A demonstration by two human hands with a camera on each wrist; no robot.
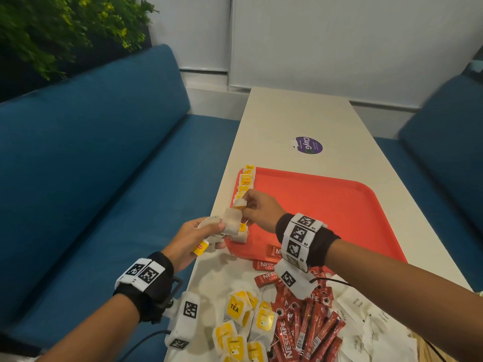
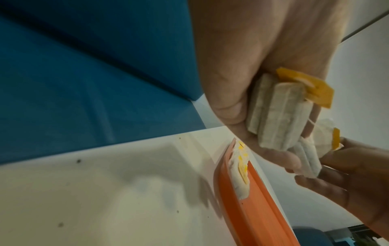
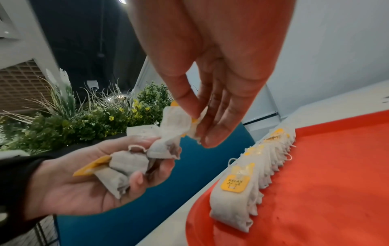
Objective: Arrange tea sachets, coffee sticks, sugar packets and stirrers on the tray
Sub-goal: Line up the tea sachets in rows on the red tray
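Holding a small bunch of tea bags [image 1: 213,232], the left hand [image 1: 187,240] hovers just off the tray's near-left corner, its fingers [image 3: 145,178] curled round the bunch with a yellow tag sticking out toward the wrist. The right hand [image 1: 258,209] sits at about one o'clock from it, thumb and fingers [image 3: 216,131] pinched together on a single tea bag [image 3: 179,123] at the top of that bunch, which still touches the others.

The red tray [image 1: 339,210] lies on the long white surface [image 1: 300,116]. Along its left rim stands a row of tea bags [image 1: 245,182], packed edge to edge with their yellow tags up, running from under the right hand toward twelve o'clock; the rest of the tray floor is bare red.

At six o'clock from the tray, on the near end of the surface, lie the loose piles: yellow-tagged tea bags [image 1: 240,325] on the left, red Nescafe coffee sticks [image 1: 303,325] in the middle with a few lapping the tray's near edge, and white sugar packets [image 1: 360,317] on the right. A purple round sticker [image 1: 308,145] sits beyond the tray. Blue bench seats [image 1: 104,165] flank the surface.
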